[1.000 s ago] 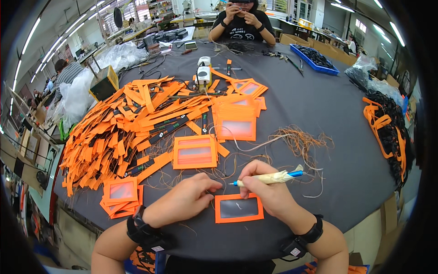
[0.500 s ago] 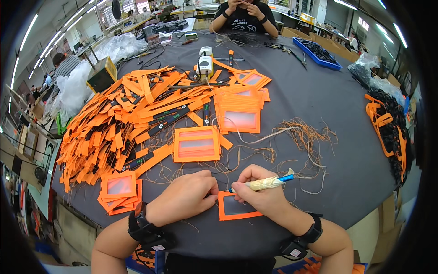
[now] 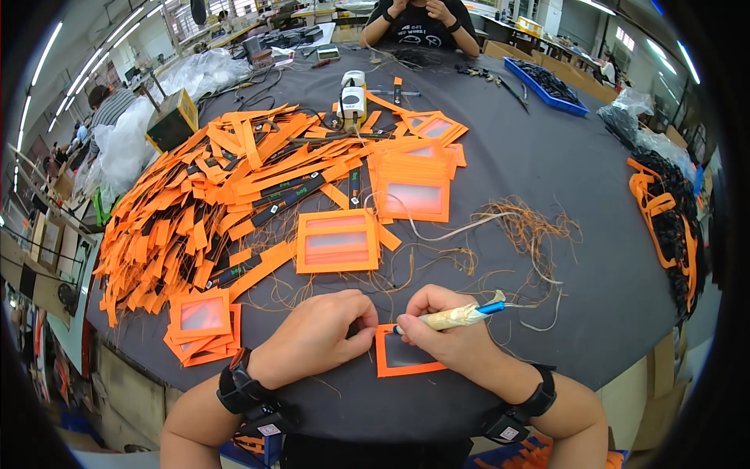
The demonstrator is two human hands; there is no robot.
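Observation:
My right hand (image 3: pixel 447 332) grips a pen-like tool (image 3: pixel 459 315) with a tape-wrapped handle, blue parts and a pale cord at its back end. Its tip points down at the upper edge of an orange-bordered piece (image 3: pixel 382 358) with a clear window, flat on the table in front of me. The right hand partly covers that piece. By its upper left corner is my left hand (image 3: pixel 319 338), fingers curled and thumb pressed in. Whatever may be pinched there is hidden. Loose orange threads (image 3: pixel 539 234) lie beyond the right hand.
Ahead lie stacks of windowed orange pieces (image 3: pixel 337 242), with a smaller stack (image 3: pixel 205 316) at left. A big heap of orange and black strips (image 3: pixel 211 203) covers the left side. A white power socket (image 3: pixel 353 102), a blue tray (image 3: pixel 547 86) and another person (image 3: pixel 422 27) are farther off.
The tool's tip has shifted slightly along the piece's upper edge, and the left fingers have moved a little closer to its corner. The view has tilted slightly.

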